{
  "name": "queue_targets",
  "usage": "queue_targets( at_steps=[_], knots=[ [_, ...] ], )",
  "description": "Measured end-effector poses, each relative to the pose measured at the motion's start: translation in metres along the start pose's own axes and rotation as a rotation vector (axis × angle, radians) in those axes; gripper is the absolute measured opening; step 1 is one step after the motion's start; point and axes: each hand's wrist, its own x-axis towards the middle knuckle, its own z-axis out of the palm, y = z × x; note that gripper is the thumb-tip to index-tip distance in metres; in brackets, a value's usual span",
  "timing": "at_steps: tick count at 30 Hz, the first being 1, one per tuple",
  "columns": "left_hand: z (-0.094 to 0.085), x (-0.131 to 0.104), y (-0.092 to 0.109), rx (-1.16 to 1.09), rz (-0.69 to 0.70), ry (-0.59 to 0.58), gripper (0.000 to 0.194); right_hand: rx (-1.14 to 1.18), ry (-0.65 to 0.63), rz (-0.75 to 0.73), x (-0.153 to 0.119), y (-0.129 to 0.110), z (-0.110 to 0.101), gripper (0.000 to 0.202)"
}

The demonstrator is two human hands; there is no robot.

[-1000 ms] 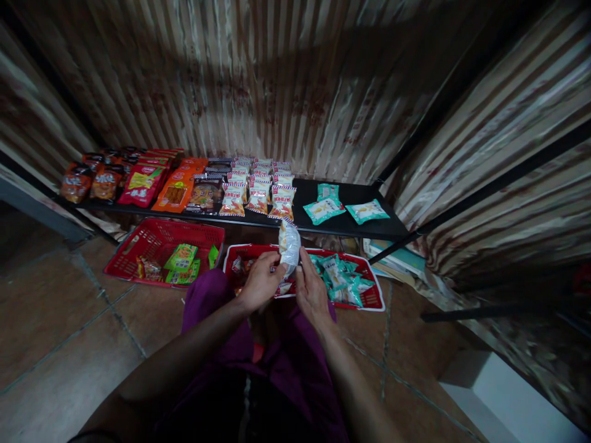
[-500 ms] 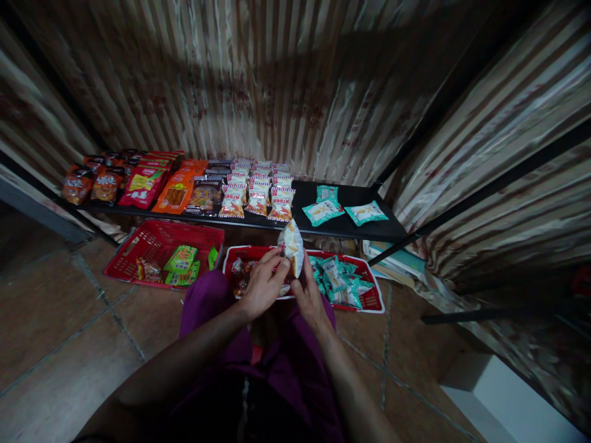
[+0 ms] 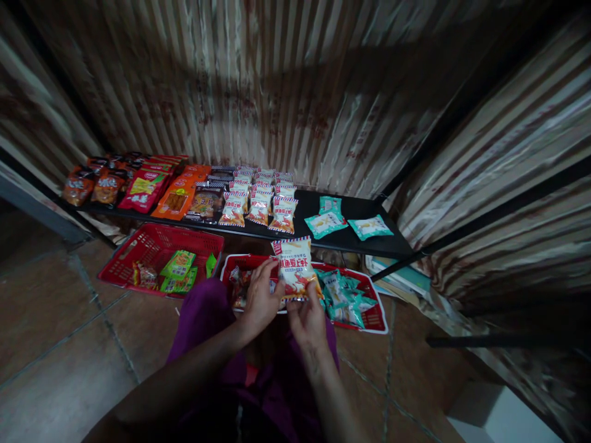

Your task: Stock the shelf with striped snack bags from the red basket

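- The left hand [image 3: 259, 301] and the right hand [image 3: 305, 317] are both pinching one white snack packet [image 3: 295, 268], holding it face-up above the near red basket [image 3: 376, 320]. The left fingers are closing on its left edge, the right fingers on its bottom edge.
- The packet is hovering at about 12 o'clock from the hands, between the basket and the front lip of the black shelf [image 3: 344, 237].
- Judging from the light fingertip grip, the packet could be slipping back into the basket, or crumpling if either hand squeezes harder.
- At 12 o'clock on the shelf, matching white packets [image 3: 258, 200] are standing in tight rows; a careless reach could be toppling the front ones.
- Teal packets [image 3: 325, 221] are lying at 1 o'clock on the shelf, with more teal packets [image 3: 341, 292] heaped in the basket just right of the hands.
- Orange and red packs [image 3: 148, 187] are filling the shelf toward 10 o'clock.
- A second red basket [image 3: 138, 252] with green packets is sitting at 10 o'clock on the tiled floor.
- The person's purple-clad knees are crowding the basket's near rim.
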Motion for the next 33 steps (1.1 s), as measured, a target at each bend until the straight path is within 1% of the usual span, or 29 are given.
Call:
queue_targets(
  at_steps=[1,3,5,8,12,16,19,21,26,28,33],
  knots=[
    [0.004,0.001,-0.008,-0.061,-0.066,-0.016,0.043,0.01,-0.001,0.004,0.002,0.001,0.0,0.04],
    [0.01,0.004,-0.022,-0.165,-0.197,-0.083,0.042,0.035,0.007,0.016,0.005,0.005,-0.003,0.036],
    [0.014,0.006,-0.032,-0.243,-0.273,-0.124,0.038,0.057,0.019,0.044,0.009,0.013,-0.007,0.031],
    [0.016,0.008,-0.041,-0.321,-0.32,-0.114,0.034,0.046,0.031,0.074,0.014,0.024,-0.014,0.026],
    [0.018,0.013,-0.045,-0.411,-0.401,-0.069,0.038,-0.009,0.036,0.075,0.019,0.033,-0.02,0.024],
    [0.018,0.018,-0.048,-0.498,-0.424,-0.035,0.039,-0.051,0.046,0.089,0.023,0.035,-0.02,0.026],
    [0.017,0.02,-0.049,-0.524,-0.427,-0.005,0.041,-0.065,0.068,0.114,0.025,0.034,-0.02,0.027],
    [0.016,0.02,-0.05,-0.529,-0.415,0.012,0.042,-0.079,0.081,0.1,0.026,0.033,-0.02,0.026],
    [0.017,0.015,-0.048,-0.502,-0.396,0.009,0.044,-0.118,0.084,0.064,0.021,0.025,-0.016,0.031],
    [0.017,0.013,-0.048,-0.475,-0.396,0.006,0.047,-0.139,0.067,0.046,0.018,0.023,-0.014,0.031],
    [0.01,0.009,-0.047,-0.447,-0.402,0.007,0.05,-0.168,0.029,0.021,0.01,0.02,-0.006,0.029]
  ],
)
